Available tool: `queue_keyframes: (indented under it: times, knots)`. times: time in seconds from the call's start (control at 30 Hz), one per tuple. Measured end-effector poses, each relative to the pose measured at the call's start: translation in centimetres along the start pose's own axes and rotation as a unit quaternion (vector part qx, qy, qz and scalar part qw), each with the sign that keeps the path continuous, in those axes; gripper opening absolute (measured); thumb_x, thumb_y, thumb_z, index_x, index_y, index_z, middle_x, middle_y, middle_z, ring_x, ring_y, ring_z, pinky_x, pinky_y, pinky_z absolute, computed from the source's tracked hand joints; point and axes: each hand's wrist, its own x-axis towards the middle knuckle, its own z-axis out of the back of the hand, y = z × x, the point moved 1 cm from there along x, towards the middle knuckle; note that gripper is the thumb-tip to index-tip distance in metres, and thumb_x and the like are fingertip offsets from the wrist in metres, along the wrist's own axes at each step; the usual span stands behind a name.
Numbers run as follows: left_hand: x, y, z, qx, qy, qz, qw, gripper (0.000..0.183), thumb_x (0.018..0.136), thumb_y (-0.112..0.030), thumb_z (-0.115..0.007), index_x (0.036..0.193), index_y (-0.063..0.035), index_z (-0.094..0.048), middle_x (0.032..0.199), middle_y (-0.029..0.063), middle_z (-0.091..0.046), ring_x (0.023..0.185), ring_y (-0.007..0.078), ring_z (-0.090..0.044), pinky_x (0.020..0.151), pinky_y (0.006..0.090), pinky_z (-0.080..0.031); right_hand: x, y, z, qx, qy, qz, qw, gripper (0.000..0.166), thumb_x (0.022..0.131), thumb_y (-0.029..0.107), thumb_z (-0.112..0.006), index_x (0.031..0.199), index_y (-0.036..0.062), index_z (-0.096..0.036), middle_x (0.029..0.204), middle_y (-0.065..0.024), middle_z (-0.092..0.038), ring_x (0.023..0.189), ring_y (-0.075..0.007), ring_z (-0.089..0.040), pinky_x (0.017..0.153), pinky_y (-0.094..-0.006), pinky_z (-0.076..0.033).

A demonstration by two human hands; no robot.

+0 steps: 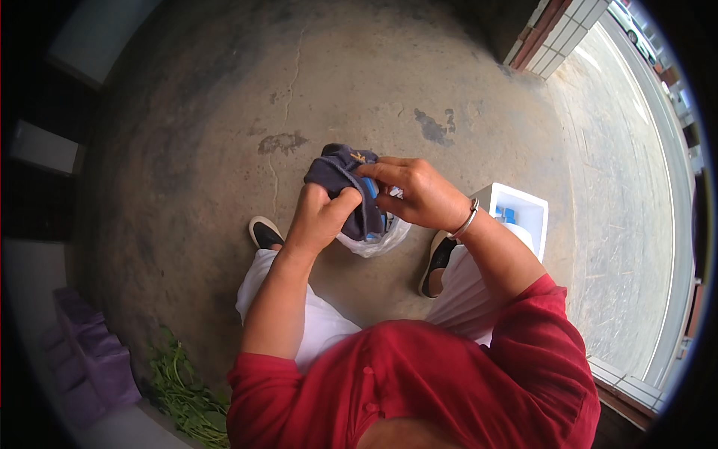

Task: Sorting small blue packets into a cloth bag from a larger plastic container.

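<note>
A dark navy cloth item (pixel 336 168) with yellow stitching and a seamed edge is bunched up in front of me. My left hand (pixel 325 216) grips its near left side, the thumb pressed on the fabric. My right hand (pixel 418 188) reaches in from the other side, its fingers touching the cloth's edge. Something blue (pixel 370 187) shows between the cloth and my right fingers; whether they grip it is hidden. Directly below is a translucent white plastic bag (pixel 381 245) with blue and white things in it, partly covered by the cloth and my hands.
A white foam box (pixel 542 216) holding blue items (pixel 505 214) stands beside my right leg. Leafy green stems (pixel 185 387) and a purple object (pixel 98 359) lie at lower left. A tiled pillar (pixel 566 36) borders the doorway, with a road (pixel 676 151) outside.
</note>
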Motion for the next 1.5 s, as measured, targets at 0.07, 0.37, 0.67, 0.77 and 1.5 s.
queue_keyframes:
  times: [0.07,0.37,0.67,0.77,1.5]
  knots:
    - [-0.3,-0.6,0.1,-0.014,-0.003,0.007,1.000,0.028,0.073,0.000,-0.045,0.100,0.0025,-0.054,0.094,0.0028,-0.054,0.088,0.0094,-0.050,0.079,0.0231,-0.041,-0.1,-0.3,0.2,0.027,0.022,-0.019,0.999,0.042,0.069,-0.004,-0.065,0.110,-0.0016,-0.056,0.087,-0.0145,-0.059,0.074,-0.0234,-0.061,0.067,-0.0308,-0.049]
    - [-0.9,-0.4,0.6,-0.124,-0.028,0.034,0.991,0.035,0.076,-0.001,-0.047,0.111,0.0016,-0.050,0.106,0.0035,-0.054,0.097,0.0104,-0.050,0.087,0.0249,-0.039,-0.2,-0.7,0.5,0.390,0.012,-0.128,0.912,0.038,0.082,0.001,-0.063,0.118,0.0000,-0.053,0.097,-0.0024,-0.061,0.087,-0.0068,-0.054,0.078,-0.0222,-0.046]
    - [-1.0,-0.5,0.7,-0.126,0.002,-0.004,0.992,0.040,0.081,-0.010,-0.058,0.117,0.0008,-0.048,0.109,0.0040,-0.053,0.101,0.0108,-0.049,0.090,0.0263,-0.039,-0.2,-0.6,0.7,0.407,-0.004,-0.122,0.905,0.039,0.082,0.001,-0.062,0.119,-0.0014,-0.051,0.100,-0.0031,-0.060,0.091,-0.0083,-0.055,0.081,-0.0236,-0.046]
    - [-0.8,-0.9,0.3,-0.111,0.000,-0.024,0.993,0.038,0.082,-0.013,-0.062,0.116,0.0002,-0.049,0.108,0.0040,-0.054,0.098,0.0108,-0.051,0.087,0.0259,-0.041,-0.1,-0.4,0.6,0.433,-0.008,-0.129,0.892,0.040,0.083,0.003,-0.062,0.120,-0.0020,-0.050,0.100,-0.0051,-0.061,0.092,-0.0103,-0.057,0.082,-0.0257,-0.047]
    - [-0.3,-0.1,-0.8,-0.046,-0.014,-0.037,0.998,0.025,0.083,-0.018,-0.064,0.099,-0.0002,-0.056,0.092,0.0027,-0.055,0.085,0.0093,-0.052,0.075,0.0244,-0.043,-0.3,-0.5,1.1,0.123,-0.041,-0.094,0.987,0.038,0.069,0.027,-0.078,0.089,-0.0005,-0.060,0.072,-0.0083,-0.063,0.067,-0.0123,-0.060,0.061,-0.0264,-0.048]
